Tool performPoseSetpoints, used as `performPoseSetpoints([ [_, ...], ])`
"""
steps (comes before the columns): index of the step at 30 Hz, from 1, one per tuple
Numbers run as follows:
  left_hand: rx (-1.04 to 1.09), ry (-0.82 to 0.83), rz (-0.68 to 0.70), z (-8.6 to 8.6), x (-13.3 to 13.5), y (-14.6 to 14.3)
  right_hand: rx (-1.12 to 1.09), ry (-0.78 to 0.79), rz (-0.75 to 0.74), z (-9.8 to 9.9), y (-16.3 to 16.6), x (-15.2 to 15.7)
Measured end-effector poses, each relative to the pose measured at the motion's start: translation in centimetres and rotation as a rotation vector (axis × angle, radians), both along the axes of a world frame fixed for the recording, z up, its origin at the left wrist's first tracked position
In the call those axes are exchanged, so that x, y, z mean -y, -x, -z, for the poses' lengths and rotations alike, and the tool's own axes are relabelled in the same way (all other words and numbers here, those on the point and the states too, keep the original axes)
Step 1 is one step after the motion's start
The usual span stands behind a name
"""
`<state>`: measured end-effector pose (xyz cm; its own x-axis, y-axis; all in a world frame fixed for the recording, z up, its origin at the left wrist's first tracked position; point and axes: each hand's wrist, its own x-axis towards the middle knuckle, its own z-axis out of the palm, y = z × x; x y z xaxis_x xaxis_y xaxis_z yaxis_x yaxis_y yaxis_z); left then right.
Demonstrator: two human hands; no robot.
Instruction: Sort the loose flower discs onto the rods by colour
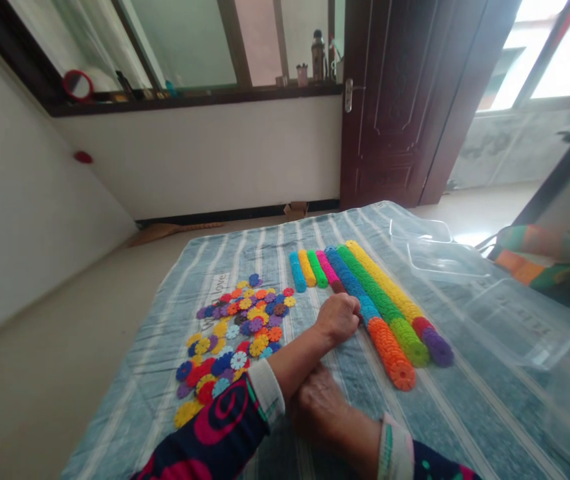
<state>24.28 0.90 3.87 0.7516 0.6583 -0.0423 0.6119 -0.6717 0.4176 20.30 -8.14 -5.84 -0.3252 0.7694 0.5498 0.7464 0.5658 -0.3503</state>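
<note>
Brown discs at near end of pink row, lying on striped cloth. Our left hand curled over them; whether clamped, we can't tell. Our right hand tucked beneath left forearm, fingers hidden, grip unclear. Sideways knuckle push could buckle blue-and-orange row alongside; left sleeve, dragging, could scatter loose discs.

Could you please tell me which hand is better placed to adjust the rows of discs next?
Probably the left hand: it is close to the rows, while the right hand sits nearer the body, partly hidden by the left forearm.
</note>
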Motion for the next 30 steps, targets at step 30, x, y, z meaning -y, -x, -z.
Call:
performPoseSetpoints([
  [30, 0.164, -0.178, -0.101, 0.6, 0.0, 6.5, -0.062, -0.102, 0.014, -1.0, -0.7, 1.4],
])
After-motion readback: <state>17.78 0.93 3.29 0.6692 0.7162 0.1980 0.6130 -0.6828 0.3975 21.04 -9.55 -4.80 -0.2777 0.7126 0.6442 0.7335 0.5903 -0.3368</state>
